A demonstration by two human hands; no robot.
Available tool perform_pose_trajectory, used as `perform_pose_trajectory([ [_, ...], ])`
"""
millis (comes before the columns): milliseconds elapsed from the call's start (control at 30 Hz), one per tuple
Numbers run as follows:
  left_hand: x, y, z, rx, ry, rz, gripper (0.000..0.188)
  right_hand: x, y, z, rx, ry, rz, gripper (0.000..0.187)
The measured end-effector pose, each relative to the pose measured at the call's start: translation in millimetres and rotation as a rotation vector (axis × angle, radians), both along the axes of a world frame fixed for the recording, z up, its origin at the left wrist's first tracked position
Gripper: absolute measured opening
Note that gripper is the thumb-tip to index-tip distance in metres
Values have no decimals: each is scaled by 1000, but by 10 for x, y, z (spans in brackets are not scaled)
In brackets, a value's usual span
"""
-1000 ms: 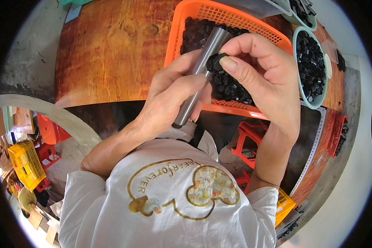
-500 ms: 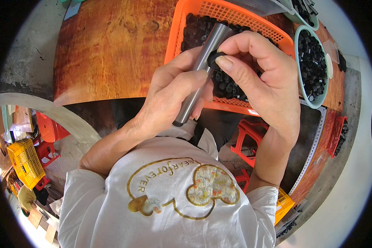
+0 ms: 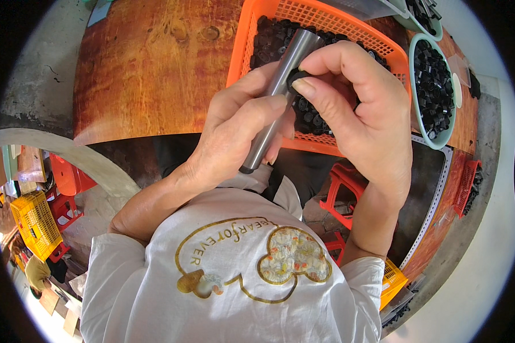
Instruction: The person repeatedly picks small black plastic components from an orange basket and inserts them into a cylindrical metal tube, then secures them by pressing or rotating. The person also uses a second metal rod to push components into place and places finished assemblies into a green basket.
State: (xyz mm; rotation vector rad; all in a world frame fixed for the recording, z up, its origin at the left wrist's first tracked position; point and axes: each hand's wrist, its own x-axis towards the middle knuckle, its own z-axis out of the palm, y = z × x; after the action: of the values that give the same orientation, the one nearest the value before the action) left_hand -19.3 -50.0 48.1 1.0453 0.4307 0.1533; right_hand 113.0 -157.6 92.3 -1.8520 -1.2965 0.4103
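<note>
My left hand (image 3: 234, 120) is wrapped round a grey metal tube (image 3: 292, 60), which slants from lower left to upper right. A black piece fills the tube's lower end. My right hand (image 3: 366, 103) pinches a small round black cap (image 3: 295, 79) between thumb and forefinger. That cap lies against or very close to the tube's right side; the fingers hide part of it. Beneath both hands stands an orange plastic basket (image 3: 233, 66) holding many small black caps (image 3: 273, 43).
At the right a pale green basin (image 3: 453, 123) holds black pieces, and another basin (image 3: 439, 31) with metal tubes stands behind it. The wooden table (image 3: 154, 68) stretches left. Red stools (image 3: 344, 191) and a yellow crate (image 3: 37, 224) stand lower down.
My right hand has shifted slightly left and up with the black cap. The tube's upper end has moved up a little; my left hand keeps its grip.
</note>
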Motion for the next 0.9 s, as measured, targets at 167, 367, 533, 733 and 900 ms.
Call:
perform_pose_trajectory([
  [167, -24, 8, -33, -6, -79, -6, 53, -95, -17, -16, 7, 115, -124, 27],
  [367, -81, 12, -88, -20, -179, -7, 52, -108, -17, -56, 88, 537, -136, 42],
  [533, -106, -4, -141, -7, -268, -30, 49, -120, -48, -13, 99, 768, -97, 46],
  [733, -110, -6, -182, 65, -314, -35, 47, -122, -48, 39, 78, 935, -50, 46],
  [900, -107, -8, -197, 82, -309, -31, 46, -104, -44, 6, 123, 979, -3, 39],
])
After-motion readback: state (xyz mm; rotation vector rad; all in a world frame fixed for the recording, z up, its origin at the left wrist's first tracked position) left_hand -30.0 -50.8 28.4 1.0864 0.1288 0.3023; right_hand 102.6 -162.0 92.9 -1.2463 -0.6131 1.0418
